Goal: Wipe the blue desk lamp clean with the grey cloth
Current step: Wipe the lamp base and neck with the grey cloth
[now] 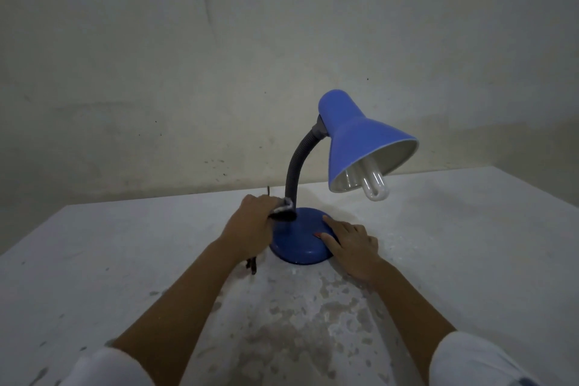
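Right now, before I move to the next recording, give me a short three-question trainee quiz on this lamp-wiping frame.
1. Fill in: the bulb in the blue shade is ___.
2. True or false: the left hand holds the grey cloth by the foot of the neck.
3. The right hand rests on: A the bulb, B the blue base, C the neck.
Key: 1 unlit; 2 true; 3 B.
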Available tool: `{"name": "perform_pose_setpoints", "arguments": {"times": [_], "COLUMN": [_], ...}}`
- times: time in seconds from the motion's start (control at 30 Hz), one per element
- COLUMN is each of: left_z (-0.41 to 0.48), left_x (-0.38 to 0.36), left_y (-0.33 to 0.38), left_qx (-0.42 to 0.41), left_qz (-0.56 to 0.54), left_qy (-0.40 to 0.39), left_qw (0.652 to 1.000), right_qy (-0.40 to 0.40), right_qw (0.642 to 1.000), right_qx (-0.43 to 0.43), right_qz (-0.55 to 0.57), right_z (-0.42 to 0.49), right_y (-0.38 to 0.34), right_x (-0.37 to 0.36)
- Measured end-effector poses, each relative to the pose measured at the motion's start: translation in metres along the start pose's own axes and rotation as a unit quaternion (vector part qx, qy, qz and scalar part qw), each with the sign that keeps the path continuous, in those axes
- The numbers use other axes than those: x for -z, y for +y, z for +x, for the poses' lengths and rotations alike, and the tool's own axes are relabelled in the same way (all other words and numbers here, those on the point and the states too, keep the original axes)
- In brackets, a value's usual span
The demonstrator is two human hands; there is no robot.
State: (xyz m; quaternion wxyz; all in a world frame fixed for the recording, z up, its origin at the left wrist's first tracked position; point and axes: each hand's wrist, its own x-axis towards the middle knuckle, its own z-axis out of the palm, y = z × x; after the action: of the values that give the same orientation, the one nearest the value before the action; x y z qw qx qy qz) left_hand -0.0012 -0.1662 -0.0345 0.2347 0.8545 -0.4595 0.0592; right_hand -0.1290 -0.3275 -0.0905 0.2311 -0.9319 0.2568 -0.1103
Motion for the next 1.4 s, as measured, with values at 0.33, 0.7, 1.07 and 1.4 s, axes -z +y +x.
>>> {"name": "perform_pose_setpoints", "arguments": {"times": [0.33,0.7,1.07,1.4], "left_z": [-0.007,-0.005,0.004,-0.034], "left_x": [-0.044,-0.008,-0.052,-0.019], "left_y": [0.015,0.013,0.025,0.033], "left_qx": [0.037,-0.043,0.036,-0.048], "left_qz": [0.060,-0.078,0.049,-0.019], "left_qy": [0.029,-0.109,-0.033,-0.072], "left_qw": [0.997,0.990,0.998,0.996], "right_qy": [0.008,0.004,0.010,-0.018], "right_qw": [1.000,1.000,1.000,1.000], "right_qx": [0.003,-0.001,0.016,-0.001], "right_qz": [-0.013,-0.002,0.002,0.017], "right_z": [0.002,0.002,0.004,0.000], "right_y": [0.000,0.000,0.005,0.001], "right_x": [-0.001,-0.001,-0.004,0.004]}}
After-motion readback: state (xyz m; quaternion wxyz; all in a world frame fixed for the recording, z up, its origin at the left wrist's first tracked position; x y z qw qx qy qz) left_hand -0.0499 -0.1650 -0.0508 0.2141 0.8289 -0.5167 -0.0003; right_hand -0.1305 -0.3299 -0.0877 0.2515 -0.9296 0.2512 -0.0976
